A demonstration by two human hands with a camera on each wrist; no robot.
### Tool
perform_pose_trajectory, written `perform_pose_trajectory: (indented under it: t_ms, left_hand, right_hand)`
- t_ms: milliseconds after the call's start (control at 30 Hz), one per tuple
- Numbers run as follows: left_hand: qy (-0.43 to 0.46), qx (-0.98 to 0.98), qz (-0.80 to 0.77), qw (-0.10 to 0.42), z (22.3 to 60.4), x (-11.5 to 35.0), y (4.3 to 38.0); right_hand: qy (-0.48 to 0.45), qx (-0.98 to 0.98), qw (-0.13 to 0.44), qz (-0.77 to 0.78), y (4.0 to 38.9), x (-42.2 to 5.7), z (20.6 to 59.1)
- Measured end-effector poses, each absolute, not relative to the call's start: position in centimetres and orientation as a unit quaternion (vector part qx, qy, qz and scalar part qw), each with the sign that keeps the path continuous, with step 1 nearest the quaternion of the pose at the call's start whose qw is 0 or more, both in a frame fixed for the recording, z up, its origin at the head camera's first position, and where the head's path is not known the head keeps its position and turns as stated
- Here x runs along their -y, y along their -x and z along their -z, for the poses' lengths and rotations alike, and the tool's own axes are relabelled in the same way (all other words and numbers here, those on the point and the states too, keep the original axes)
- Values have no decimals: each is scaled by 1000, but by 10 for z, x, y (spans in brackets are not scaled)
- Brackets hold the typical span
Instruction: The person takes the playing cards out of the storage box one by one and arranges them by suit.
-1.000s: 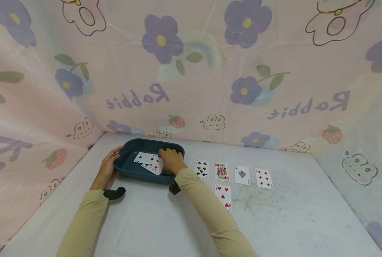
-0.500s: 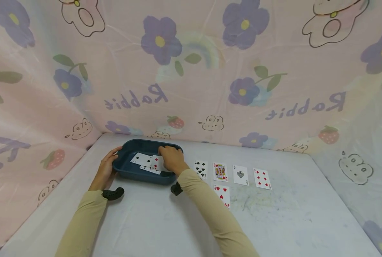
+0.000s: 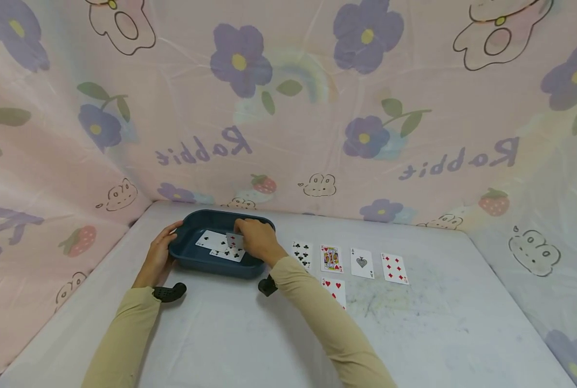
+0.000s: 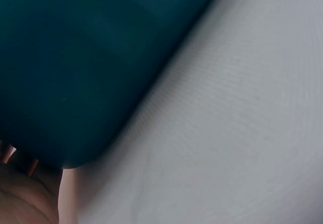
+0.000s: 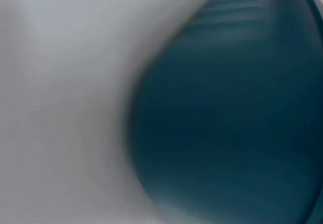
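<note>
At left of centre in the lower half of the head view, a dark teal tray (image 3: 215,266) sits on the white tabletop (image 3: 220,334). The left hand (image 3: 157,258) holds its left end, the grip bent around the rim; in the left wrist view, part of that hand shows at the lower left corner, against the tray. The right hand (image 3: 261,240) is over the tray's right part, its grip nearly closed, pinching a diamond card (image 3: 234,241) that tilts up above a spade card (image 3: 210,238) and a club card (image 3: 228,254), which overlap inside the tray. Right of the tray, a row runs toward the right of the frame: a black club card (image 3: 301,254), a red king (image 3: 331,259), the ace of spades (image 3: 362,262) and the six of diamonds (image 3: 394,268). Below the king lies a heart card (image 3: 334,290), partly hidden by the right sleeve (image 3: 329,323). The right wrist view shows mostly the tray's blurred outside, without the fingers.
</note>
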State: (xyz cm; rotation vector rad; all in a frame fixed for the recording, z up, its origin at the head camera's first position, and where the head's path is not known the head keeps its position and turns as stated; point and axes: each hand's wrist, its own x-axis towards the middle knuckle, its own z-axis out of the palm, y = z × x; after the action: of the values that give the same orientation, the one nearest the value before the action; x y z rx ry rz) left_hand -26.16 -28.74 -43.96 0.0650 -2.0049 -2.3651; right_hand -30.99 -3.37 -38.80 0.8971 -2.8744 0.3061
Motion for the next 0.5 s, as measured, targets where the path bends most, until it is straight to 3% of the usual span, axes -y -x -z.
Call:
perform_pose_trajectory:
  t_ms: [500]
  left_hand:
    - [-12,635,772,25,443,288,264]
  right_hand:
    - [-322,920,116,-192,305,21,382]
